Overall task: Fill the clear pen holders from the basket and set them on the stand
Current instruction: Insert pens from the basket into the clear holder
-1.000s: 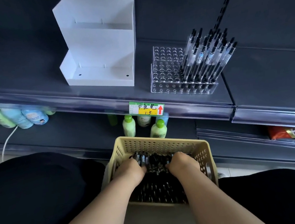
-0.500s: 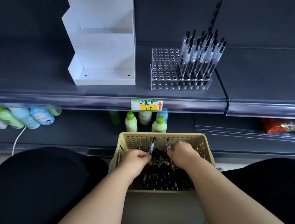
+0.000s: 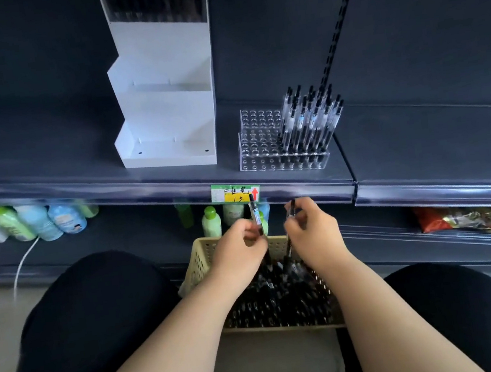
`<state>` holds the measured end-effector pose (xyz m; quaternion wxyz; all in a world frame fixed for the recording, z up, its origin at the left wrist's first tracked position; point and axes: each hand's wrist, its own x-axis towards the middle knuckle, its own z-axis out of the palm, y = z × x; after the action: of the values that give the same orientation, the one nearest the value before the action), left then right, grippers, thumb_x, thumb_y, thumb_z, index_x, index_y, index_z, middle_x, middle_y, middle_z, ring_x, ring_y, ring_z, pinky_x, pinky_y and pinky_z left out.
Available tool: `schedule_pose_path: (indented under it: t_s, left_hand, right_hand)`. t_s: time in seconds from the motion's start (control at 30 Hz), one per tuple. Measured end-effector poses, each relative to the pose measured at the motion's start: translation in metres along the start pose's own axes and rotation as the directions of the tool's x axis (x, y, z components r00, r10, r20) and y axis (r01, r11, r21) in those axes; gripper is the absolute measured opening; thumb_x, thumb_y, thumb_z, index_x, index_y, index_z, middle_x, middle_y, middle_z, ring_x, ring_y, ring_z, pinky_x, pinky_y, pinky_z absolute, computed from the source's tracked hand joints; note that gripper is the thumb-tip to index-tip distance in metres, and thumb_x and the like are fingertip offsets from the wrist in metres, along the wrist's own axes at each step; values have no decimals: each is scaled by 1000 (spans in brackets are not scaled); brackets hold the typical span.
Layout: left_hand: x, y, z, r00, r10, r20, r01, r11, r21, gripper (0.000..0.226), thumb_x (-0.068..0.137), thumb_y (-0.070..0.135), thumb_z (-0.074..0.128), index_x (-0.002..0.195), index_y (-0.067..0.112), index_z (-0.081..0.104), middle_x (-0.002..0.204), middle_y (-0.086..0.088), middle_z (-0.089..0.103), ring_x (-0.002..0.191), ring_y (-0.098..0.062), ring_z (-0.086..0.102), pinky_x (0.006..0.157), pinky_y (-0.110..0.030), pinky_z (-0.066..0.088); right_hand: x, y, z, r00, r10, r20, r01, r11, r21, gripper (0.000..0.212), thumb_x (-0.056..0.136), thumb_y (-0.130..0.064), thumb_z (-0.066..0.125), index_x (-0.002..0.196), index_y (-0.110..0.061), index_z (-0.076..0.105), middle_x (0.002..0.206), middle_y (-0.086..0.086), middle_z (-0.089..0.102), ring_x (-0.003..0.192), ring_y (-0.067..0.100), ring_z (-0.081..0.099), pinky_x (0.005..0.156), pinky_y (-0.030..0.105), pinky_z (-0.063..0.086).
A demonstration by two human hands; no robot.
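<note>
Left hand (image 3: 239, 248) grip pinching left pen (image 3: 254, 211), right hand (image 3: 315, 233) pinching right pen (image 3: 292, 209), both over the basket (image 3: 199, 262). Holder (image 3: 281, 156) standing half-filled on the shelf (image 3: 48, 154), near the stand (image 3: 168, 118). Risk: thin pinches slipping; incoming pens toppling seated neighbours.

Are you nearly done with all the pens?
Not yet. Done: one holder of pens sits on the stand's top step. In hand: left hand and right hand each hold a pen above the basket. Left: the shelf holder is only half filled, the lower two steps hold nothing, and many pens lie in the basket.
</note>
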<state>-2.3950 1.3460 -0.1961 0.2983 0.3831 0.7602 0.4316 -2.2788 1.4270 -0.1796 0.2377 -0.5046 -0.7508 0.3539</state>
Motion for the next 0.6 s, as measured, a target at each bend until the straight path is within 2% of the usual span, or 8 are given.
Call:
schedule_pose_path:
  t_s: [0.07, 0.13, 0.2, 0.27, 0.37, 0.47, 0.6]
  left_hand:
    - [2, 14, -4, 996, 64, -57, -61, 997, 41, 10, 86, 27, 63, 90, 29, 54, 84, 18, 60, 79, -1, 57, 58, -5, 36]
    - [7, 28, -11, 987, 130, -93, -124, 990, 66, 11, 85, 27, 63, 88, 30, 53, 80, 20, 58, 76, 3, 56, 55, -3, 37]
    - [15, 42, -19, 975, 185, -123, -181, 983, 42, 18, 85, 26, 64, 93, 33, 49, 83, 19, 60, 78, -1, 60, 60, -7, 41]
    - [25, 56, -30, 962, 226, -150, -227, 974, 15, 32, 85, 26, 65, 101, 40, 41, 87, 19, 62, 77, 2, 60, 60, -13, 45]
    - [45, 76, -44, 940, 284, -190, -291, 957, -11, 38, 84, 24, 66, 103, 45, 39, 87, 19, 65, 73, 8, 61, 51, -7, 43]
    - [75, 97, -52, 912, 334, -239, -345, 939, -3, 31, 84, 24, 66, 100, 40, 44, 83, 19, 66, 70, 7, 61, 55, -7, 39]
    - [118, 119, -53, 879, 411, -241, -407, 911, 67, 22, 86, 23, 62, 96, 34, 46, 77, 16, 64, 68, 4, 60, 52, 0, 35]
  right_hand:
    - [3, -9, -10, 996, -52, -67, 57, 996, 71, 9, 88, -20, 50, 95, -24, 55, 68, -10, 61, 59, 11, 56, 49, 12, 40]
    - [6, -20, -22, 987, -95, -130, 113, 983, 141, 7, 90, -23, 50, 88, -27, 54, 71, -9, 64, 64, 13, 61, 57, 17, 46]
    - [12, -34, -37, 975, -124, -182, 165, 959, 230, 11, 91, -23, 50, 84, -31, 54, 72, -5, 66, 67, 15, 63, 62, 27, 50]
    - [20, -48, -54, 962, -154, -224, 215, 934, 285, 15, 89, -19, 52, 81, -31, 57, 72, -2, 67, 63, 11, 64, 59, 27, 48]
    - [37, -72, -80, 936, -220, -275, 311, 884, 350, 19, 87, -11, 53, 80, -28, 59, 73, 1, 68, 61, 9, 67, 53, 23, 48]
    - [62, -96, -102, 888, -304, -344, 410, 863, 295, 19, 83, -12, 54, 83, -31, 57, 78, 3, 69, 67, 15, 69, 55, 27, 52]
    - [105, -122, -113, 842, -386, -378, 477, 860, 184, 16, 75, -19, 55, 78, -35, 57, 80, 0, 71, 71, 15, 69, 66, 39, 56]
